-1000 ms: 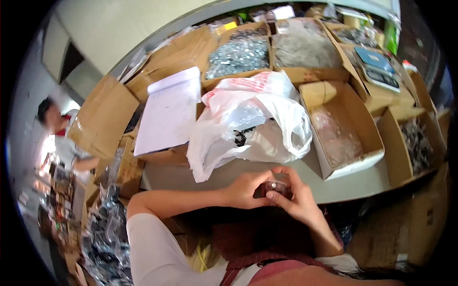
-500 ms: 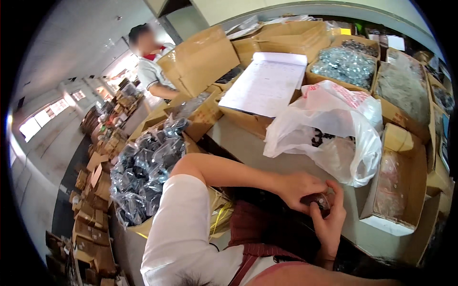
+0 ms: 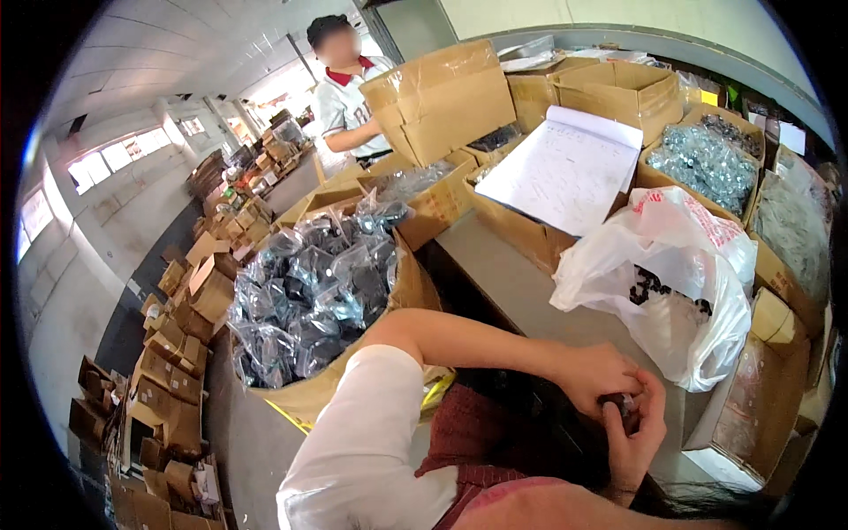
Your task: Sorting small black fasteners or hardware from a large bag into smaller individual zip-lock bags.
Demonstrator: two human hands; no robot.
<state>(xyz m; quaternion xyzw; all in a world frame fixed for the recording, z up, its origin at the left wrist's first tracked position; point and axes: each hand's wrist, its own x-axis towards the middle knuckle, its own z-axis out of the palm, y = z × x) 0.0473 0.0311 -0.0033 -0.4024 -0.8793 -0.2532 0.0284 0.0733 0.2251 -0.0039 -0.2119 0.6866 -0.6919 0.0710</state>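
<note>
My left hand (image 3: 597,378) reaches in from the left with its fingers curled over a small dark object in clear plastic (image 3: 618,404). From below, my right hand (image 3: 639,427) holds the same object, its thumb and fingers closed around it. The fingers of both hands touch and cover much of the object, so its exact kind does not show. Just beyond the hands lies a white plastic bag (image 3: 587,274), its mouth open, with small black parts (image 3: 649,285) inside. To its right stands an open carton (image 3: 733,433) holding clear plastic packets.
At left, a large carton (image 3: 340,375) brims with bagged dark parts (image 3: 314,291). A written notepad (image 3: 565,168) lies across a box behind the grey table (image 3: 495,278). Bagged shiny parts (image 3: 707,163) fill a far-right carton. Another person (image 3: 353,106) stands beyond the boxes.
My view has swung left, so the table's things sit farther right in the picture. The other person's head has turned. Both my hands stay together on the small object, now covering more of it.
</note>
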